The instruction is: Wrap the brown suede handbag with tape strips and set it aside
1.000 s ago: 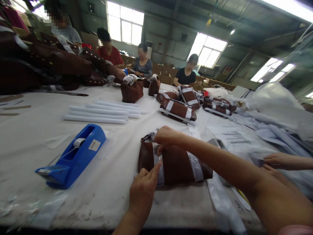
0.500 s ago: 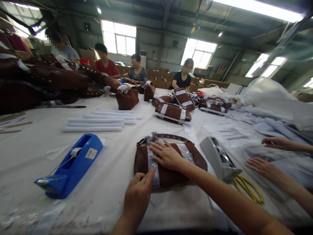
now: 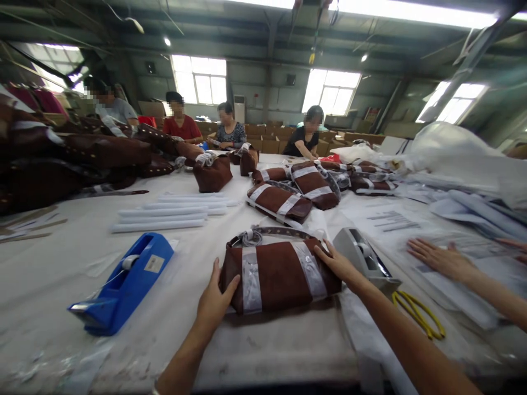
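A brown handbag [image 3: 280,274] lies on the table in front of me, two translucent wrap bands around its body and its studded strap behind the top edge. My left hand [image 3: 214,299] grips its left end, thumb on the front and fingers along the side. At the other end, my right hand [image 3: 338,264] holds the upper right corner. A blue tape dispenser [image 3: 132,280] stands to the left of the bag. Close by my right hand is a grey tape dispenser [image 3: 362,258].
White rolls [image 3: 173,211] lie at the back left. Wrapped brown bags [image 3: 280,203] sit beyond mine, with more piled at left [image 3: 102,153]. A co-worker's hands [image 3: 444,260] rest on plastic bags at right, near a yellow cord loop [image 3: 420,315]. Other people work across the table.
My left hand has moved from the left band to the bag's left end. My right hand has slid from the left band to the right corner. The co-worker's hands have shifted over the plastic.
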Tool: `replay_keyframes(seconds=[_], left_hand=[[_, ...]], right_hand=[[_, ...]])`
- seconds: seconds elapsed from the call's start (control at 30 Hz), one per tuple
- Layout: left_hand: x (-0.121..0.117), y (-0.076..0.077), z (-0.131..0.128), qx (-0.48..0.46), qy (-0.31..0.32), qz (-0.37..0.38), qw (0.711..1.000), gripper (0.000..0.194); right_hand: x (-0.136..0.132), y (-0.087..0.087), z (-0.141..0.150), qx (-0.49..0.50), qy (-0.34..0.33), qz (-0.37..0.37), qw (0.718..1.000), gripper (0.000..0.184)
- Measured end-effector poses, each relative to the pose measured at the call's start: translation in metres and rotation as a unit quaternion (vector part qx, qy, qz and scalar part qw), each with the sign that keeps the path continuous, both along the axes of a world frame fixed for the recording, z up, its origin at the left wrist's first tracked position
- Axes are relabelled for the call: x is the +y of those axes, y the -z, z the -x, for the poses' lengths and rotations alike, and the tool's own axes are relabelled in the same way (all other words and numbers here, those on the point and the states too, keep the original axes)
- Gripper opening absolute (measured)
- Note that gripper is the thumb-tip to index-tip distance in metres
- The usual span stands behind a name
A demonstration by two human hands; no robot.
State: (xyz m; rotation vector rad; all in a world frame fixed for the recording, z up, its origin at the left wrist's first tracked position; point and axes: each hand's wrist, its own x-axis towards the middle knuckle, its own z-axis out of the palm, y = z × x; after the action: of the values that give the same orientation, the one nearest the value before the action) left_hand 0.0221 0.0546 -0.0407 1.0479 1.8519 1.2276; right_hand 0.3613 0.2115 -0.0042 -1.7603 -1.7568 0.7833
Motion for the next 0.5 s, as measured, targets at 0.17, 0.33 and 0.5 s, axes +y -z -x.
replay_keyframes(seconds=[0.17, 0.33, 0.5], left_hand=[[-0.01, -0.019, 0.008, -0.177, -0.011, -0.116, 0.977, 0.103], [-0.036, -0.039, 0.028, -0.135, -0.027, -0.184, 0.973, 0.101], [-0.042, -0.049, 0.043, -0.119, 0.032, -0.166, 0.978, 0.104]], right_hand=[[-0.03, -0.022, 0.01, 0.239, -0.01, -0.021, 0.971, 0.109], [-0.062, -0.024, 0.007, 0.342, -0.06, -0.07, 0.935, 0.109], [-0.07, -0.001, 0.005, 0.373, -0.083, -0.029, 0.924, 0.094]])
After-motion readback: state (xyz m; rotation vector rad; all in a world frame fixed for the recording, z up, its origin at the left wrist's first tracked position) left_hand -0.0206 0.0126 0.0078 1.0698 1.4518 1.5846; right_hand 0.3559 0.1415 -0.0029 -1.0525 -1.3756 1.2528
